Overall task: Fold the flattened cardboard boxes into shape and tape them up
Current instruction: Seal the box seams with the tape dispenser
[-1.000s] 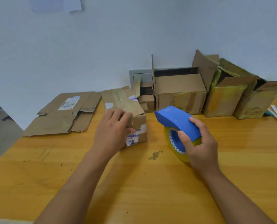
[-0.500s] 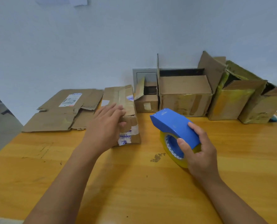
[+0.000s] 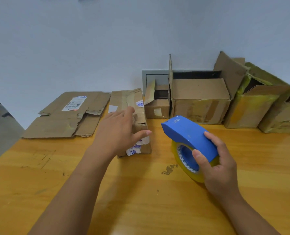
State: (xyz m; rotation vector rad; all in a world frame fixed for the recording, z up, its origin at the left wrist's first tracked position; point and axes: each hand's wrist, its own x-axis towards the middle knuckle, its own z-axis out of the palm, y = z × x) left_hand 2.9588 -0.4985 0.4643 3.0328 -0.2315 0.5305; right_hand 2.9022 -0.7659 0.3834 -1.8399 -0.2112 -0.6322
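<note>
Box (image 3: 137, 119) under left hand (image 3: 118, 131) (fingers straight)

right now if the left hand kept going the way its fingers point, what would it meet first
Likely the small box: the left hand is open over its near end, fingers aimed along the top. Whether they already touch it is unclear from this view.

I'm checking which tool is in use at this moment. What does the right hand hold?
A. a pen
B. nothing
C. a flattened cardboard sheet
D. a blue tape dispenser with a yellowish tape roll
D: the right hand has its fingers curled round the blue tape dispenser, above the wooden table.
</note>
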